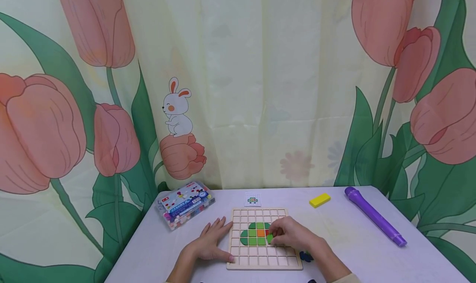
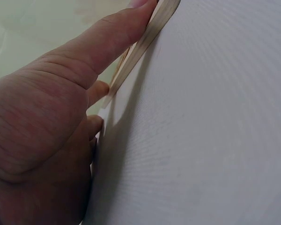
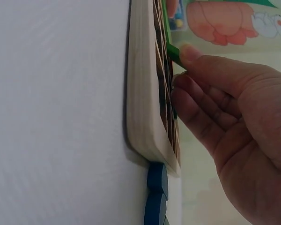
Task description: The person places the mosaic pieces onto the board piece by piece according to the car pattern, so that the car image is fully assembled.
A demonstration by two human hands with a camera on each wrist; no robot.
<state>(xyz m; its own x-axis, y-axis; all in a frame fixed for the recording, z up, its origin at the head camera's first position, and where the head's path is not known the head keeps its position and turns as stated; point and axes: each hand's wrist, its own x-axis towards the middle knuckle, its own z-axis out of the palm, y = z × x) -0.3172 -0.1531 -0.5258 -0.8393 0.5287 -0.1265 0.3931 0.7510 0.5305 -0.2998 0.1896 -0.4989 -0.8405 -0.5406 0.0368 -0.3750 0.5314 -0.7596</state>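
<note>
A wooden grid board (image 1: 265, 263) lies on the table with green, orange and red tiles set in its middle cells. My right hand (image 1: 291, 233) is over the board's right half, pinching a green tile (image 3: 177, 55) tilted at the grid. In the head view that hand covers some cells. My left hand (image 1: 210, 241) lies at the board's left side, fingers spread, the thumb (image 2: 117, 35) touching the wooden edge. Behind the board is a small pattern card (image 1: 253, 199) with a similar coloured picture.
Dark blue pieces (image 1: 306, 256) sit by the board's right edge, partly behind my right wrist. A clear plastic box (image 1: 186, 204) of colourful pieces stands at the back left. At the right are a yellow block (image 1: 320, 200) and a purple microphone-shaped stick (image 1: 375, 216).
</note>
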